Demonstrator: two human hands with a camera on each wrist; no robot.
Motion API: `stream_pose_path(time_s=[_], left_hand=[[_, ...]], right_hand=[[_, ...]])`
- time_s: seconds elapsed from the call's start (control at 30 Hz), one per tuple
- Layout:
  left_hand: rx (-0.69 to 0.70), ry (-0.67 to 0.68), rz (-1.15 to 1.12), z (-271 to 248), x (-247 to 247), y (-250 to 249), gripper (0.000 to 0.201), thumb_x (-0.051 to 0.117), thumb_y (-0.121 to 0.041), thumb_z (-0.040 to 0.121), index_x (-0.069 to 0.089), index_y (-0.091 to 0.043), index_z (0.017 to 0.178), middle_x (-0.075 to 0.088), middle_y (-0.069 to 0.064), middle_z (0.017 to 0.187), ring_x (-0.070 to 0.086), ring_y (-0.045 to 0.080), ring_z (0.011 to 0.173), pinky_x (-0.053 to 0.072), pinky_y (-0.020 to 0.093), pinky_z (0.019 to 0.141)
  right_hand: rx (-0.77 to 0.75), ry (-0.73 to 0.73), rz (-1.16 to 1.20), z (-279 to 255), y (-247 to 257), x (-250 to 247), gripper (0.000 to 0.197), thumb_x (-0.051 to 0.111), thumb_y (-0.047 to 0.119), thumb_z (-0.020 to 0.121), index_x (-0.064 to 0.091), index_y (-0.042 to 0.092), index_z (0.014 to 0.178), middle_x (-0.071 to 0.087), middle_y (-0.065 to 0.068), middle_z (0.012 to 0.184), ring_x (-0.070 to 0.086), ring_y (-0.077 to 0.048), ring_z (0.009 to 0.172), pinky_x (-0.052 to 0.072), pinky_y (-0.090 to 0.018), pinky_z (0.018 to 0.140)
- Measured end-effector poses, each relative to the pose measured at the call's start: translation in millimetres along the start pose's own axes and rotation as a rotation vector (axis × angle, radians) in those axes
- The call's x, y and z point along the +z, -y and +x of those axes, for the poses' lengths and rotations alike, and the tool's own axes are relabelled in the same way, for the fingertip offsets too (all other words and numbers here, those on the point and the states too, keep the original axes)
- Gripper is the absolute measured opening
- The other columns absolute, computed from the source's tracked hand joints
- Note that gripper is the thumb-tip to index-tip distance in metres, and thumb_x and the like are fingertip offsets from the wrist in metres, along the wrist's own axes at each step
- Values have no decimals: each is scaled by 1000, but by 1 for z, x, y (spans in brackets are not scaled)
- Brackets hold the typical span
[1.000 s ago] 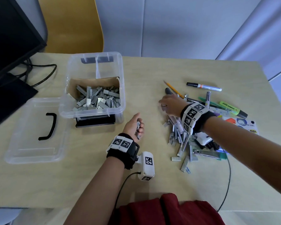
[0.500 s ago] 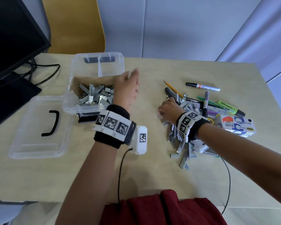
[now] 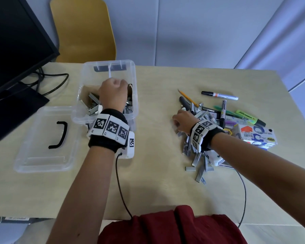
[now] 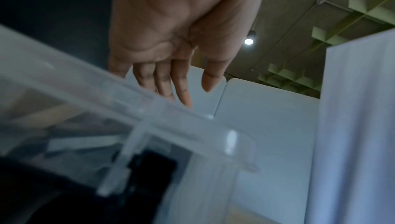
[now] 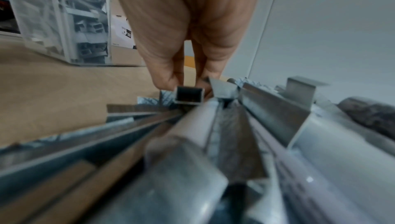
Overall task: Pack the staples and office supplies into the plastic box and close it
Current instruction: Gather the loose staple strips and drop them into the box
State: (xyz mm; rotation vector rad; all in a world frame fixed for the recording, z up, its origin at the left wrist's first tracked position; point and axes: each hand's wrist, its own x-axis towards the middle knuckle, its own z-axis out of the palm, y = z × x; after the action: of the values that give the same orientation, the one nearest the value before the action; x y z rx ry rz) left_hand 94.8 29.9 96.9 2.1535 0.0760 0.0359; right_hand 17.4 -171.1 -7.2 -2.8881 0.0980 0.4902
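Lid lies flat at the far left, handle up, touching the box's left side and clear of both hands. Box is open next to it, part-full of staple strips. Left hand hovers over the box; its wrist view shows fingers straight, relaxed and holding nothing, just past the near rim.

Bare tabletop between box and pile, so there's open room for the carry.

Right hand is down on the left edge of the pile. In its wrist view thumb and fingers pinch the far end of one strip, whose long axis runs back toward the wrist, roughly along the forearm. Pile is well right of the box, so right hand is clearly the nearer one; left is nearer the box. Next move probably turns on that: lift here, travel left, over the box's right wall.

Pens, pencil and markers lie mixed into and behind the pile. Cardboard carton sits at its right edge, near the table's right edge; strays pushed that way could drop off. Wrist cable trails toward the near edge and might snag loose strips.
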Motion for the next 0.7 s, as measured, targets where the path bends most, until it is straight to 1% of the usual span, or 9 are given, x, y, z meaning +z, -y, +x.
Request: stream_pose_path(time_s=[0.1,0.17,0.23,0.33,0.43,0.5,0.57,0.63,0.7], left_hand=[[179,-57,-152,-20,6,-17,15,47,-16,92,57,-10,82,55,-3,77,48,8,72,34,19,62],[260,29,-331,-31,13,-24,17,49,-14,89,58,-12,74,57,-6,70,51,2,65,39,13,62],[228,168,-473,-37,24,-23,21,48,-13,88,56,-18,69,60,-4,68,57,5,67,45,17,74],[13,408,-501,-49,49,-9,23,43,-10,95,56,-14,77,62,3,78,60,13,76,48,21,79],[-335,528,-542,-64,73,16,23,38,-14,98,57,0,99,60,12,91,59,20,84,49,22,77],[-647,634,-707,-73,83,27,33,34,-22,101,54,4,94,58,16,86,58,23,77,51,27,71],[-870,689,-867,-77,90,35,40,32,-30,102,53,3,90,57,16,81,58,23,69,54,29,60],[-951,675,-921,-80,98,41,41,34,-32,101,53,0,85,56,12,69,58,18,54,51,20,45],[-958,643,-885,-78,104,44,40,36,-30,101,51,-5,73,53,6,50,50,11,34,40,13,35]], right_hand=[[2,14,6,-5,0,-1,15,62,3,78,61,0,93,50,-12,109,52,-26,96,44,-30,81],[16,11,44,-9,0,-1,17,69,7,74,62,2,89,47,-8,102,48,-21,89,43,-28,78],[52,-44,172,-14,-1,-5,15,72,6,70,61,7,81,45,-6,95,47,-21,86,40,-25,74],[79,-201,353,-22,1,-20,14,72,5,70,64,4,82,53,-5,92,50,-19,81,35,-22,73],[28,-294,458,-36,11,-42,14,73,6,70,65,6,81,51,3,79,46,-10,68,32,-21,73],[-39,-277,494,-46,21,-47,14,73,7,71,66,9,82,54,1,84,49,-7,66,39,-21,73],[-89,-213,458,-52,29,-43,20,73,10,72,68,10,92,58,-2,95,55,-11,76,40,-18,77],[-99,-176,439,-55,28,-39,26,73,14,74,68,11,100,59,-3,103,58,-15,85,35,-16,77],[-61,-172,481,-56,20,-40,23,72,13,77,68,11,100,61,-6,108,62,-20,88,38,-16,79]])
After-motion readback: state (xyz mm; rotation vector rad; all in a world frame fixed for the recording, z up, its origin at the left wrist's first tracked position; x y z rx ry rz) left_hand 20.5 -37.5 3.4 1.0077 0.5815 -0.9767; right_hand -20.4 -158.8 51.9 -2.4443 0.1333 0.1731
